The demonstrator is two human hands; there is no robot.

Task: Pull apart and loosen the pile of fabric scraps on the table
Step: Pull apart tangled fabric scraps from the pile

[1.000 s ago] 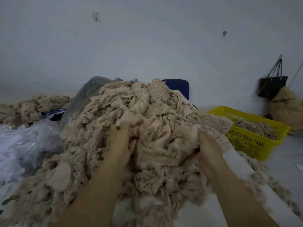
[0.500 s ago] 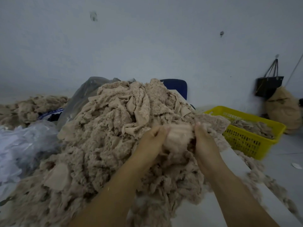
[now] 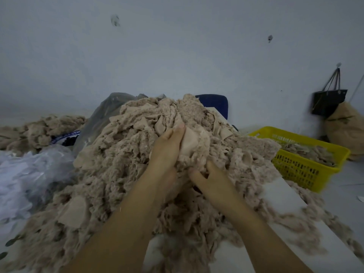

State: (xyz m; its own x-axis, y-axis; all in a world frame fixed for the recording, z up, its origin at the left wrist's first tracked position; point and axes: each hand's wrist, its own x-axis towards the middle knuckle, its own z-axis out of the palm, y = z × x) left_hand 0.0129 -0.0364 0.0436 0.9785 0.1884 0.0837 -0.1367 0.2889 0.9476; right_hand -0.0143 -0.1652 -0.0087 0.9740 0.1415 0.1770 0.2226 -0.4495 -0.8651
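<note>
I am looking down at a big pile (image 3: 122, 174) of tan scraps that is sitting on the white table (image 3: 284, 193), under and all around both hands. The left hand (image 3: 167, 150) is reaching up near the top of the pile. Its fingers (image 3: 177, 134) are lying straight and close together, pressing flat against a smooth scrap (image 3: 190, 142) just to their right. Its thumb is hiding, and I am not seeing it close on anything. The right hand (image 3: 214, 180) is sitting lower, just beside the left wrist. Its fingers are digging into the pile and curling round a fluffy clump, so it is grabbing the pile, and its thumb (image 3: 194, 173) is sticking out to the left. To the right of the right hand, a yellow basket (image 3: 295, 170) is holding more scraps. Past it, a black bag (image 3: 327, 101) is hanging on the wall, with a brown sack (image 3: 346, 133) just below. Behind the pile, beyond the left fingers, a blue chair (image 3: 214, 103) is peeking out. Far to the left of the left hand, a clear plastic sheet (image 3: 102, 121) is leaning on the pile, and a small heap (image 3: 39, 129) of scraps is lying farther off.
</note>
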